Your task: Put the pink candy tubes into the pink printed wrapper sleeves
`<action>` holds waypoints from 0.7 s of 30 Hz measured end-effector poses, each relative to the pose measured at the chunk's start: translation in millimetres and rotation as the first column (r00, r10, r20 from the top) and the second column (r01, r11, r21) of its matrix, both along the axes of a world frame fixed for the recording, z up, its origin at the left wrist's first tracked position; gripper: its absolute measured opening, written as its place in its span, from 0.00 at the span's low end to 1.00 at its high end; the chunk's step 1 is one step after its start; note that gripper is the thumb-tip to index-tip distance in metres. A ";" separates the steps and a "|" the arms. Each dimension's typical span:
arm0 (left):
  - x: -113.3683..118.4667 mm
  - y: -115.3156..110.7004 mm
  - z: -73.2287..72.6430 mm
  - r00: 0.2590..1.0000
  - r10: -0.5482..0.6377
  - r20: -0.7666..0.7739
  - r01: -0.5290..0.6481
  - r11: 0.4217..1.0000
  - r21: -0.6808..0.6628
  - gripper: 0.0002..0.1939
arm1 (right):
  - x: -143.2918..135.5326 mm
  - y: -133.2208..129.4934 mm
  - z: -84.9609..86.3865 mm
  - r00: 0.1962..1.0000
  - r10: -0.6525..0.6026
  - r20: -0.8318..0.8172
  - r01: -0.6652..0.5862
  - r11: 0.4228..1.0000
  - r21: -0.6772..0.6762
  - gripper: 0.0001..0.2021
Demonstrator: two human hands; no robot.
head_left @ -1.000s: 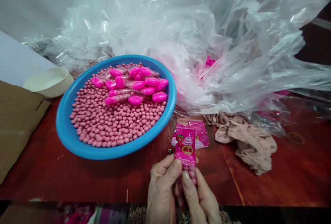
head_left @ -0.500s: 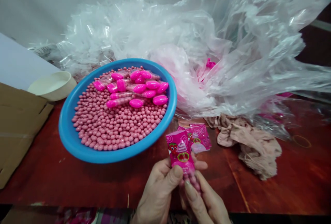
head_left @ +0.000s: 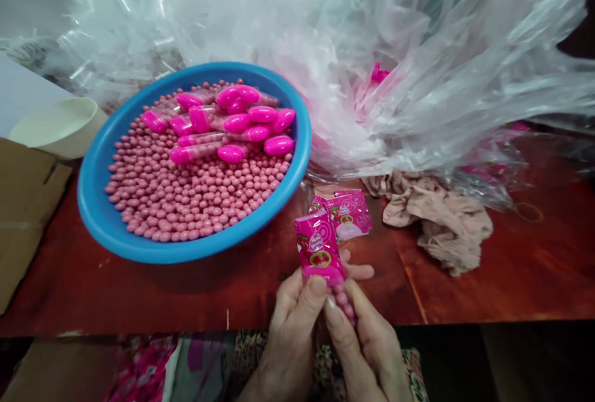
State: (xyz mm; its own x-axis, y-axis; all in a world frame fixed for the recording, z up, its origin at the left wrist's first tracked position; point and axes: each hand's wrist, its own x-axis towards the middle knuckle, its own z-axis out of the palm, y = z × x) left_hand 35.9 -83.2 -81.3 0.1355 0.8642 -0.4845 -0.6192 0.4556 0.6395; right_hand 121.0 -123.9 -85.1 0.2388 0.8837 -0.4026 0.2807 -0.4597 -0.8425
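Between both hands is a clear tube of pink balls (head_left: 343, 300) with a pink printed wrapper (head_left: 320, 247) at its upper end. My left hand (head_left: 292, 334) pinches the wrapper's lower edge with its thumb. My right hand (head_left: 367, 346) is closed round the ball-filled part, thumb on top, some fingers showing behind. Beyond my hands, more printed wrappers (head_left: 351, 213) lie on the table. A blue basin (head_left: 195, 253) to the left holds many loose pink balls (head_left: 186, 204) and several filled tubes with bright pink caps (head_left: 232, 153).
Crumpled clear plastic (head_left: 288, 24) fills the back of the red table (head_left: 162, 297). A beige cloth (head_left: 446, 222) lies at the right, near a rubber band (head_left: 528, 212). At the left are a white bowl (head_left: 79, 135) and a cardboard box (head_left: 23, 210).
The view has tilted down, so the table and basin appear higher. Both hands keep their hold, and the wrapper now sits slightly differently over the tube.
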 end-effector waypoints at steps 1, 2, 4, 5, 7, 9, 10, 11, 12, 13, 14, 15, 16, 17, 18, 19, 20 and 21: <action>0.3 -0.9 -0.2 1.000 0.004 -0.006 -0.004 1.000 -0.007 0.18 | -1.7 -2.4 -0.4 1.000 -0.011 -0.005 0.011 1.000 -0.001 0.30; 1.0 -2.2 -0.7 1.000 0.011 -0.011 -0.011 1.000 -0.016 0.17 | -3.0 -4.0 -0.9 1.000 -0.018 -0.014 0.018 1.000 0.002 0.30; 3.0 -5.4 -1.9 1.000 0.020 -0.015 -0.020 0.999 -0.038 0.16 | -4.6 -5.2 -2.0 1.000 -0.021 -0.016 0.021 1.000 0.010 0.31; 3.8 -6.9 -2.5 1.000 0.026 -0.009 -0.026 0.998 -0.049 0.16 | -4.8 -5.1 -2.5 1.000 -0.012 -0.007 0.012 1.000 0.008 0.29; 4.1 -8.6 -3.2 0.999 0.034 0.025 -0.032 0.998 -0.054 0.14 | -5.3 -3.4 -3.1 1.000 0.003 0.002 -0.003 1.000 0.000 0.27; 1.2 -7.3 -2.7 0.998 0.047 0.052 -0.045 0.998 -0.033 0.13 | -6.4 0.1 -3.2 1.000 0.008 -0.008 -0.009 1.000 -0.008 0.27; -1.4 -5.4 -1.8 0.997 0.047 0.064 -0.046 0.999 -0.019 0.12 | -7.2 2.5 -3.1 1.000 0.006 -0.025 -0.006 1.000 -0.007 0.28; -4.5 -2.8 -0.6 0.997 0.042 0.072 -0.041 0.999 -0.005 0.12 | -7.9 5.0 -3.0 0.999 -0.002 -0.045 0.002 1.000 0.002 0.30; -7.8 0.3 0.8 0.996 0.023 0.086 -0.023 1.000 0.007 0.12 | -8.5 7.6 -2.8 0.998 -0.011 -0.059 0.012 1.000 0.015 0.32; -10.9 3.7 2.4 0.995 -0.003 0.098 0.001 1.000 0.022 0.12 | -8.7 9.9 -2.6 0.997 -0.016 -0.071 0.018 0.999 0.034 0.33; -13.5 7.1 4.0 0.994 -0.030 0.103 0.025 0.999 0.047 0.12 | -8.6 11.8 -2.5 0.997 -0.022 -0.075 0.026 0.998 0.051 0.34; -15.3 10.2 5.4 0.993 -0.054 0.105 0.047 0.997 0.068 0.13 | -8.3 13.2 -2.5 0.997 -0.025 -0.071 0.029 0.997 0.065 0.33; -16.2 12.8 6.7 0.993 -0.071 0.098 0.063 0.994 0.084 0.13 | -7.7 13.9 -2.6 0.998 -0.023 -0.057 0.028 0.997 0.074 0.33; -16.1 14.5 7.7 0.993 -0.080 0.088 0.072 0.993 0.092 0.14 | -7.1 14.0 -2.7 0.999 -0.018 -0.037 0.021 0.996 0.081 0.32; -15.2 15.4 8.4 0.994 -0.079 0.076 0.072 0.993 0.089 0.14 | -6.5 13.7 -2.8 1.000 -0.007 -0.019 0.009 0.996 0.088 0.32; -13.7 15.2 8.6 0.995 -0.072 0.066 0.067 0.995 0.080 0.14 | -6.0 13.1 -2.8 1.000 0.005 -0.002 -0.005 0.996 0.095 0.31; -11.7 14.2 8.4 0.996 -0.061 0.058 0.057 0.996 0.068 0.13 | -5.6 12.3 -2.6 1.000 0.016 0.014 -0.018 0.995 0.100 0.31; -9.4 12.4 7.6 0.997 -0.049 0.051 0.046 0.997 0.058 0.13 | -5.2 11.4 -2.1 0.999 0.024 0.027 -0.027 0.994 0.106 0.30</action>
